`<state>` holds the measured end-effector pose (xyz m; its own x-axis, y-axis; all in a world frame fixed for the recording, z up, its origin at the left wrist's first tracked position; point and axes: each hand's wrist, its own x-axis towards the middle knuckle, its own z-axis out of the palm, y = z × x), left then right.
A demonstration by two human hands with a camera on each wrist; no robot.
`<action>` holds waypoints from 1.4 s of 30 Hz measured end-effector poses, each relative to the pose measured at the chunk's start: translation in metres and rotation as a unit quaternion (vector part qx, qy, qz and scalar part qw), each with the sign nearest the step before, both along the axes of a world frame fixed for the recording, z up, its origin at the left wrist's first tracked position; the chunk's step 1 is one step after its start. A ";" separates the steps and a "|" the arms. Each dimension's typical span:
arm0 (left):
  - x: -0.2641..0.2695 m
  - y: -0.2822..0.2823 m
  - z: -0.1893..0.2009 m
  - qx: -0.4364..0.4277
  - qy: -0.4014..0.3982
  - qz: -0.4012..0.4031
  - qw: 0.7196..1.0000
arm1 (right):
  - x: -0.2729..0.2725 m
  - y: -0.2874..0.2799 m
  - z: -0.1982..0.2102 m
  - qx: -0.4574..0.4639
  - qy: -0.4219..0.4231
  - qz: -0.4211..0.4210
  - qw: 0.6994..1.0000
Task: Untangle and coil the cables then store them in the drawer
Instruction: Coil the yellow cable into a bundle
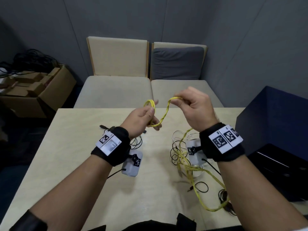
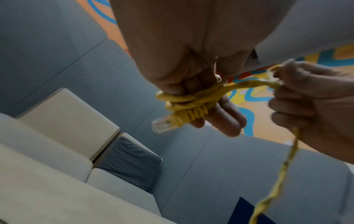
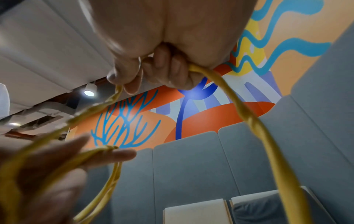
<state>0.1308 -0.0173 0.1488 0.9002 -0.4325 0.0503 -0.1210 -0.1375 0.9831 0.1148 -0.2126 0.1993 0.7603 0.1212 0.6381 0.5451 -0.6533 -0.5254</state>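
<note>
Yellow cable [image 1: 164, 114]: left hand [image 1: 141, 120] holds the loops, right hand [image 1: 194, 105] pinches the strand; each turn should match, feeding slack from the table's [image 1: 83, 147] right edge

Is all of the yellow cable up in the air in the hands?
No, much of the flat yellow network cable lies among thin black and white cables on the pale wooden table.

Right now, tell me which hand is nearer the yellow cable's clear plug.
Left. The left hand grips the coil with the clear plug jutting from its fingers; the right hand pinches the cable farther along.
</note>
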 end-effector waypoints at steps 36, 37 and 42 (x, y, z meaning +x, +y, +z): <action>-0.017 0.007 0.041 -0.571 0.239 0.012 0.786 | -0.015 0.012 -0.073 -0.079 0.309 0.007 0.948; -0.014 0.008 0.041 -0.576 0.226 0.028 0.785 | -0.019 0.015 -0.074 -0.096 0.314 0.017 0.945; -0.006 0.011 0.037 -0.584 0.195 0.023 0.788 | -0.034 0.029 -0.073 -0.150 0.321 0.052 0.934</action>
<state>0.1252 -0.0068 0.1859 0.9592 -0.2622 0.1058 0.1993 0.8926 0.4044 0.0808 -0.1832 0.1262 0.9485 0.3161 -0.0196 0.2499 -0.7848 -0.5671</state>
